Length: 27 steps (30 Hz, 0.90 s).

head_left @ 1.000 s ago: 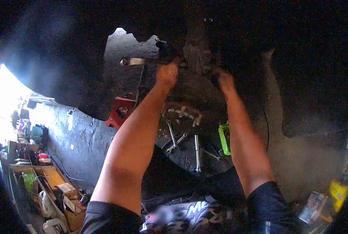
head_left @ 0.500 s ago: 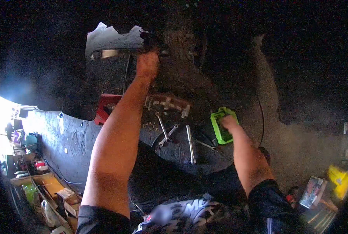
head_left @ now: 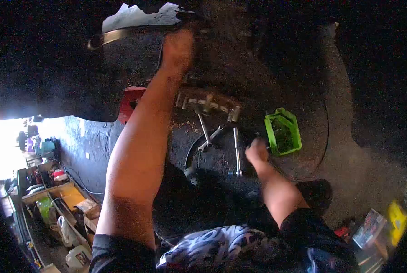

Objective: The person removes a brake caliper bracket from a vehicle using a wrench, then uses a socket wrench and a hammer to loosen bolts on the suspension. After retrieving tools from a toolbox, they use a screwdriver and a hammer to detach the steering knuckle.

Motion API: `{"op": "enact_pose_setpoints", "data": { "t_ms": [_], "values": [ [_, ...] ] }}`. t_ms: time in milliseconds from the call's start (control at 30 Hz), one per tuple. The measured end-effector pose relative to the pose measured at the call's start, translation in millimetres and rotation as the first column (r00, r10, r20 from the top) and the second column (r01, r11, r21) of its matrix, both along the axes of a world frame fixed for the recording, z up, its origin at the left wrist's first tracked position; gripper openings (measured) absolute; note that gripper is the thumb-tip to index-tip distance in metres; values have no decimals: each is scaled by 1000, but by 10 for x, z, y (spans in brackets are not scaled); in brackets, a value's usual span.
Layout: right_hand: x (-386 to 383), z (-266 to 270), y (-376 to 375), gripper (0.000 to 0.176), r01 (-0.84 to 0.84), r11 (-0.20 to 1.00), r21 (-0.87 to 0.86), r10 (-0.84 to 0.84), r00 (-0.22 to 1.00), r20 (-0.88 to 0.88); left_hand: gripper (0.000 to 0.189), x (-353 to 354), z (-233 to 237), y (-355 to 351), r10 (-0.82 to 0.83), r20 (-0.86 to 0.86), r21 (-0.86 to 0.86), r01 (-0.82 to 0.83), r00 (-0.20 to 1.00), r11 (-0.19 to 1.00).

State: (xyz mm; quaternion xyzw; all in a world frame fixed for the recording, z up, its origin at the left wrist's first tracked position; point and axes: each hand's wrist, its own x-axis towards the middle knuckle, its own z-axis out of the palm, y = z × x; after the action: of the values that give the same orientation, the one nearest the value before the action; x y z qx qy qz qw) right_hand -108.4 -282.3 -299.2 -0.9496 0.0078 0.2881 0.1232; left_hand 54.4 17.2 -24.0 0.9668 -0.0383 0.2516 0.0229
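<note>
My left hand (head_left: 179, 42) reaches up to a dark part beside a shiny curved metal piece (head_left: 117, 35); its fingers are hidden in shadow. Blurred, with the fingers curled, my right hand (head_left: 257, 151) is just left of the green tray (head_left: 298, 136), near the floor; a small dark item seems to be at its fingers. Between the arms lie a combination wrench (head_left: 203, 127), another wrench (head_left: 216, 135) crossing its lower end, and a long ratchet or bar (head_left: 237, 154). Behind them rests a rusty metal part (head_left: 208, 101).
A red object (head_left: 131, 102) is partly behind my left forearm. At lower left stands a wooden box (head_left: 57, 189) with bottles and bags. A yellow item (head_left: 397, 223) and a printed box (head_left: 369, 227) lie at lower right. A thin cable (head_left: 327, 136) curves over the floor.
My right hand has come out of the green tray and moved left toward the tools. My left hand stays at the dark part. The whole view has shifted.
</note>
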Motion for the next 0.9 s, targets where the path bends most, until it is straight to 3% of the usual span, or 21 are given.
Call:
{"op": "enact_pose_setpoints", "data": {
  "t_ms": [33, 100, 167, 200, 267, 300, 367, 400, 433, 467, 500, 533, 567, 600, 633, 667, 700, 733, 800, 833, 900],
  "values": [
    [-100, 62, 28, 36, 4, 999, -35, -11, 980, -199, 36, 17, 19, -4, 10, 13, 44, -11, 1000, 999],
    [-369, 179, -3, 47, -110, 993, 49, 120, 898, -422, 37, -21, 82, -96, 47, 7, -218, -45, 999, 975],
    [-587, 119, 12, 51, -122, 992, 44, 128, 886, -445, 37, -17, 48, -49, -53, 122, -255, 83, 991, 963],
    [-618, 53, 18, 51, -99, 994, 36, 105, 900, -424, 37, -46, 37, 9, -182, 227, -147, 218, 957, 965],
    [-657, -75, 55, 51, -45, 999, 22, 50, 923, -383, 37, -44, -2, 40, -152, 188, -269, 200, 970, 942],
    [-689, -224, 58, 49, -39, 999, 4, 37, 929, -369, 38, -124, 201, -132, -14, 20, -477, 22, 1000, 879],
    [-736, -517, -8, 47, -21, 999, -30, 9, 940, -342, 40, -101, 247, -157, 71, -75, -456, -97, 995, 885],
    [-621, -492, -101, 42, -67, 997, 49, 81, 909, -408, 40, 28, 74, 23, 33, 28, -255, -25, 999, 967],
    [-486, -474, -213, 37, -48, 979, 196, 133, 885, -446, 40, 42, -18, 72, 29, 37, -127, -25, 999, 992],
    [-323, -732, -436, 36, 31, 892, 451, 224, 836, -500, 39, 55, -110, 122, 25, 52, 3, -25, 998, 1000],
    [-33, -5, -574, 35, 208, 782, 588, 205, 805, -557, 39, 38, -135, 108, 76, -11, 48, -75, 997, 996],
    [207, 257, -581, 37, 101, 858, 503, 183, 856, -484, 38, -3, -87, 70, 76, -18, 35, -76, 997, 997],
    [434, 730, -379, 38, -106, 984, 146, 153, 918, -367, 37, -44, -35, 31, 76, -25, 23, -76, 997, 997],
    [653, 837, -415, 38, -33, 984, 177, 96, 929, -359, 36, -167, 40, -44, 23, 22, -48, -22, 999, 999],
    [796, 779, -468, 36, -353, 921, 163, 359, 933, -7, 35, -105, 7, -19, 6, 73, -44, -3, 997, 999],
    [871, 708, -501, 37, -196, 952, 236, 146, 966, 214, 34, -45, -29, 8, -11, 123, -38, 16, 992, 999],
    [926, 815, -462, 38, -62, 937, 343, -86, 912, 402, 33, 186, -383, 188, 10, 171, 38, -17, 985, 999],
    [955, 865, -387, 47, -49, 927, 372, -122, 899, 421, 32, 325, -543, 312, 31, 215, 113, -56, 976, 992],
    [906, 914, -218, 65, -14, 902, 432, -196, 877, 438, 32, -40, 165, -102, 182, -163, 67, -173, 970, 983],
    [834, 866, -136, 65, 27, 823, 568, -293, 877, 382, 32, -207, 415, -276, 243, -350, 60, -237, 905, 970],
    [667, 631, 39, 64, 106, 602, 792, -449, 865, 226, 31, -245, 391, -251, 185, -247, 25, -185, 951, 983]
  ]
}}
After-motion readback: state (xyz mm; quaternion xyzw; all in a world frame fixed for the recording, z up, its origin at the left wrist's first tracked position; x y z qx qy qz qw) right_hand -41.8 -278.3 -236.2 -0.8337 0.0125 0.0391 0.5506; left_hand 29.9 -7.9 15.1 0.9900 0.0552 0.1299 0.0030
